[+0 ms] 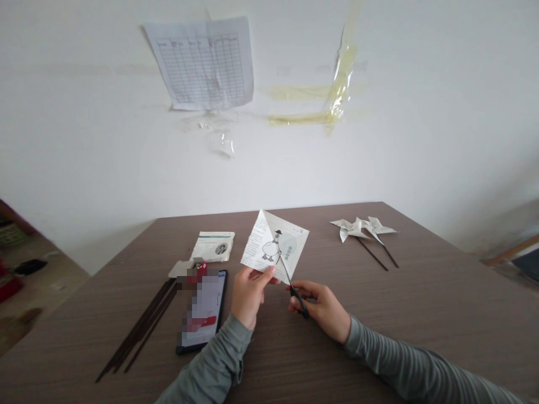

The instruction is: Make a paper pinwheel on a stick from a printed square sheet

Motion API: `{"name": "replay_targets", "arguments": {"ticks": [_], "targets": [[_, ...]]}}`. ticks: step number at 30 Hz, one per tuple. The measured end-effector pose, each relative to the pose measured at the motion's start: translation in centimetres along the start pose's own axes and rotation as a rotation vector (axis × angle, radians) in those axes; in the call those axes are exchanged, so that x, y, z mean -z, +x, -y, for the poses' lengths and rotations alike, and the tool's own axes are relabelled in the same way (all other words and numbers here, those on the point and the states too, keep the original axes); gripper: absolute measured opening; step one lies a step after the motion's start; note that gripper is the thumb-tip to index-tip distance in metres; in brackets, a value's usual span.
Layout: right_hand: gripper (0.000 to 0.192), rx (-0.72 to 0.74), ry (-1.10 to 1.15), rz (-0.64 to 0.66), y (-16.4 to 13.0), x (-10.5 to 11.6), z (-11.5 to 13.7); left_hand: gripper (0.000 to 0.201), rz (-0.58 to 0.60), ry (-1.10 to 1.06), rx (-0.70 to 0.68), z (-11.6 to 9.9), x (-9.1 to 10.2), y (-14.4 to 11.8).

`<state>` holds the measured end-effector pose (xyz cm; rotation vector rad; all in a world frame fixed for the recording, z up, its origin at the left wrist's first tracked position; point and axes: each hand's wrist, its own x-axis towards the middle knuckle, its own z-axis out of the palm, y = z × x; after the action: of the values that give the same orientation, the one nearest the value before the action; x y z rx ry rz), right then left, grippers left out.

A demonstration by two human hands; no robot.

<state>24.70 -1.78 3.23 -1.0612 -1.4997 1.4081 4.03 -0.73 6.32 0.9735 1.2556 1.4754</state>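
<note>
A square of printed paper (256,247) with a drawing of a duck in a hat is held up above the table. My left hand (249,294) pinches its lower edge, thumb in front. In my right hand (322,310) is a pair of black-handled scissors (300,300), fingers in the loops. The blades lie across the lower right part of the paper and point toward its middle. Whether the blades are parted is hard to make out.
Two paper pinwheels (357,229) on dark sticks lie at the back right of the brown table (412,314). At left are a stack of paper squares (210,247), a small red and white box (193,272), several dark sticks (145,317) and a phone (206,314). A wall stands behind.
</note>
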Motion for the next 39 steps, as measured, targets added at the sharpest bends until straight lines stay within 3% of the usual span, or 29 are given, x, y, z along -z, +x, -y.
{"name": "replay_targets", "arguments": {"ticks": [20, 32, 39], "targets": [[0.068, 0.000, -0.050, -0.017, -0.1, 0.1, 0.7, 0.023, -0.016, 0.021, 0.048, -0.7, -0.3, -0.2], [0.068, -0.013, -0.031, 0.007, -0.2, 0.0, 0.7, 0.029, -0.023, 0.009, 0.037, -0.2, 0.0, 0.1], [0.066, 0.002, -0.024, 0.000, -0.3, 0.4, 0.2, 0.044, -0.044, -0.030, -0.021, 0.9, 0.7, 0.8]]}}
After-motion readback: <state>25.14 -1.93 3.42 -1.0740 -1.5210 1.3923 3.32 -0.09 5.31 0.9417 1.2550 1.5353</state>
